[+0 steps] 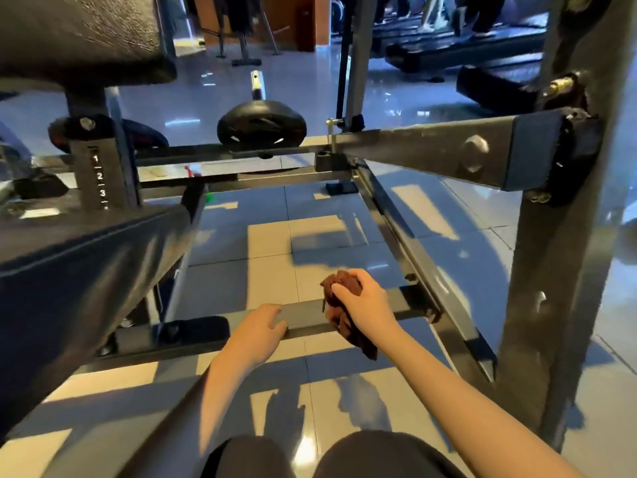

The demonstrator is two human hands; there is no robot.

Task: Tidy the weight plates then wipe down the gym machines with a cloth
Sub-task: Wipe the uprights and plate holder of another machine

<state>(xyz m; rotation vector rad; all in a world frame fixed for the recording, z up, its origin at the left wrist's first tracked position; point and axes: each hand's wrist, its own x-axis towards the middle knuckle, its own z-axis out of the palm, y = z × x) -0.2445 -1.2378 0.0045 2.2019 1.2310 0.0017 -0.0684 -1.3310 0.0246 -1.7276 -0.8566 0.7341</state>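
Glossy pale floor tiles point(269, 243) carry hard patches of sunlight and shadow, with treadmills point(465, 46) in the dim far background of the gym. Just above the floor runs the low crossbar point(303, 315) of a grey machine frame, lying left to right.

On that crossbar sits the dark red-brown cloth point(344, 319), bunched up. Its long axis slants from the far side of the bar towards the person, and a loose tail hangs over the near edge. The right hand point(365, 301) grips the cloth from above, fingers curled round the wad, arm stretched out straight. To the left along the same bar, apart from the cloth, the left hand point(256, 327) holds the bar, fingers bent over its top and thumb at the near edge.

Left of the crossbar rises a dark padded seat point(79, 257). Well beyond the bar a black weight plate point(262, 127) sits on a peg. At the bar's right a thick upright post point(551, 270) stands.
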